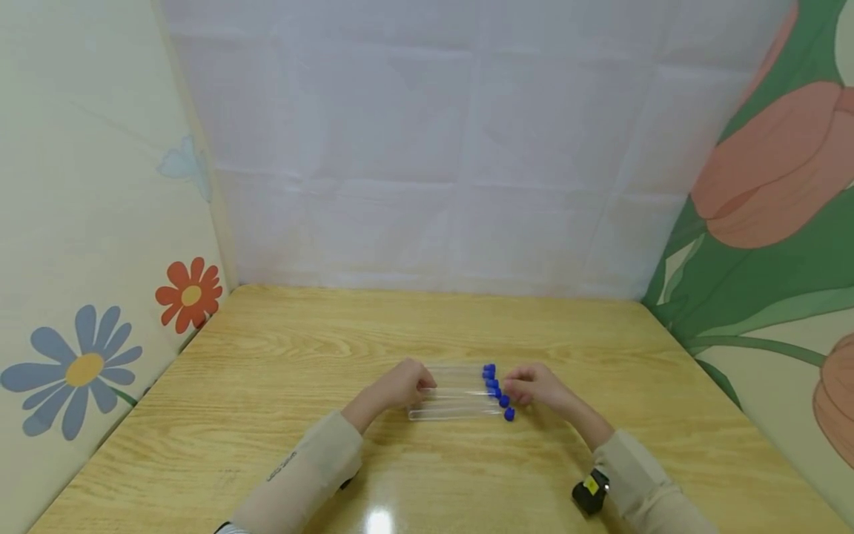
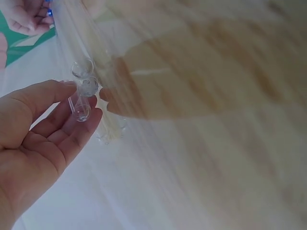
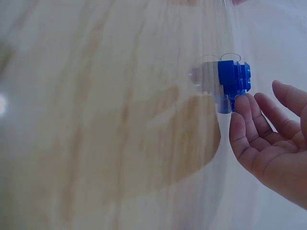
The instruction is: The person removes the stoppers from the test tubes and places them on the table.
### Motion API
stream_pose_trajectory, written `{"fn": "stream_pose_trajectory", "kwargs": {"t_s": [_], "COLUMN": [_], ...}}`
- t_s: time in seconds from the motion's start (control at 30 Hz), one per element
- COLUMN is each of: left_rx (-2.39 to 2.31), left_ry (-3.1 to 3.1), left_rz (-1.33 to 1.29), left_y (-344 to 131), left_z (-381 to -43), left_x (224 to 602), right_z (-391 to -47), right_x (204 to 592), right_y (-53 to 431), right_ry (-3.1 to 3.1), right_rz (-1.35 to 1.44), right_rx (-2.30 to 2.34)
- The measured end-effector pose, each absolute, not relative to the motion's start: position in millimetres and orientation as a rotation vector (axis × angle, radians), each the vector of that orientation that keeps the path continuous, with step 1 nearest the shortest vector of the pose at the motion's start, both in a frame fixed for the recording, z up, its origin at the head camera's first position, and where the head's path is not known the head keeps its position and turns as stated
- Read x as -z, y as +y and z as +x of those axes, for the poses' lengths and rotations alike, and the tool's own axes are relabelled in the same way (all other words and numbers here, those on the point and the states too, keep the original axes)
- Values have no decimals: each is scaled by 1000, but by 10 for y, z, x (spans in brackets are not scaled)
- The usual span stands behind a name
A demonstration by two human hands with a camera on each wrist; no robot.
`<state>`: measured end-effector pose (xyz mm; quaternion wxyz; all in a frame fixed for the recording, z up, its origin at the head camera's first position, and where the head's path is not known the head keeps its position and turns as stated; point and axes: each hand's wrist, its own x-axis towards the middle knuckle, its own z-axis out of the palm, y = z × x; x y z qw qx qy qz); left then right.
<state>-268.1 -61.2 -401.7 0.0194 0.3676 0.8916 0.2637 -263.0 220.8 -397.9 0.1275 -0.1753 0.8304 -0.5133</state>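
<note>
Several clear test tubes (image 1: 454, 414) with blue caps (image 1: 509, 414) lie side by side on the table, caps to the right. At their rounded ends (image 2: 82, 68), my left hand (image 1: 402, 383) pinches a tube between thumb and fingers. My right hand (image 1: 539, 386) is beside the caps. In the right wrist view, the fingertips of that right hand (image 3: 273, 139) touch or nearly touch a blue cap (image 3: 232, 74), with the thumb held apart. Overlap and glare hide which tube the left fingers hold.
The wooden table (image 1: 320, 334) meets a white cloth backdrop (image 1: 427, 148) at the back. Flower-patterned panels (image 1: 87, 222) stand along both sides. A black wrist camera (image 1: 590, 492) sits at the right sleeve.
</note>
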Motion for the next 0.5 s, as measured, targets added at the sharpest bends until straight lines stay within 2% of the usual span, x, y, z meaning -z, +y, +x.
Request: {"fn": "stream_pose_trajectory", "kwargs": {"t_s": [0.5], "left_rx": [-1071], "left_ry": [2697], "left_rz": [1066], "left_y": [-668], "left_z": [-2677], "left_x": [3983], "right_z": [-2578], "right_x": [3936], "right_y": [2232], "right_ry": [2370], "right_rz": [-486], "right_rx": [1587]}}
